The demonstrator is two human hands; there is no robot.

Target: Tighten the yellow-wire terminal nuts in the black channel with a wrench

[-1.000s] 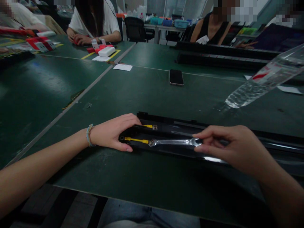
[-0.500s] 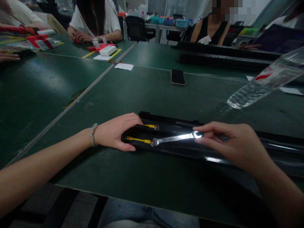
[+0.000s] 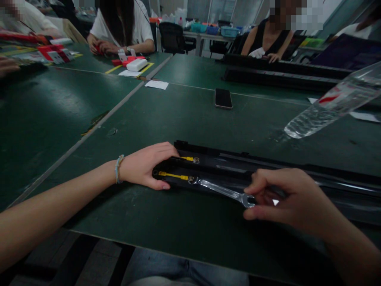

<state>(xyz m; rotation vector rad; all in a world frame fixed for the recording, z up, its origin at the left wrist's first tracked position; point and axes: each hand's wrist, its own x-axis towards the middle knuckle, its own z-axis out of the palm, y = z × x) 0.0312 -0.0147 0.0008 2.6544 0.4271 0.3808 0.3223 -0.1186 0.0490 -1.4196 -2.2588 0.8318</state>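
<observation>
The slim steel wrench (image 3: 222, 190) lies slantwise near the tabletop's (image 3: 184, 119) near edge, its ring end seated on a bolt (image 3: 191, 180) inside the black channel (image 3: 214, 152). It is probably stiff, light and slick, so it is best taken at the free end. There the right hand (image 3: 285, 202) pinches it between thumb and curled fingers. The left hand (image 3: 145, 165) clasps the channel's left end, thumb on the near side and fingers on the far side. The channel holds two yellow-sleeved lugs (image 3: 172, 175), each bolted down. Toward the right edge stands a clear bottle (image 3: 327, 107); I cannot tell how full it is.
</observation>
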